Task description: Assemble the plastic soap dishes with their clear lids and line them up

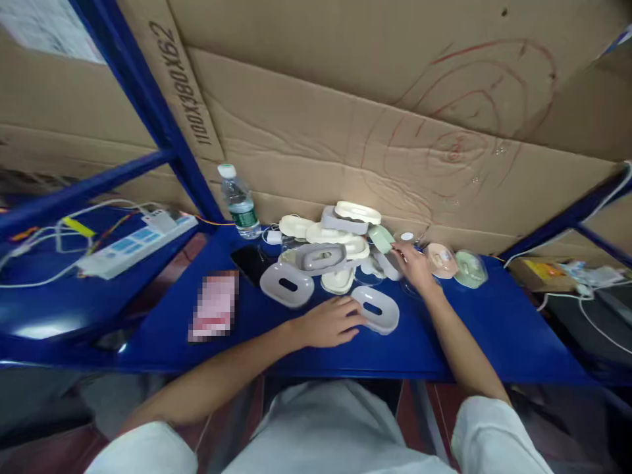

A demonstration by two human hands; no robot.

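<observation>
Green piece [380, 238], at one o'clock from loosely spread left hand [333, 322], seems pinched by right hand [413, 264]; likely picking step, next needing steady grip.

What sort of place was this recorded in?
Probably a small workshop or assembly station: a blue metal-framed bench backed by cardboard sheets, a pile of plastic dishes on it, and a power strip to the left.

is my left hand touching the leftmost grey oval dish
Apart: the head view shows a strip of blue tabletop between your left hand and the leftmost grey oval dish.
</observation>
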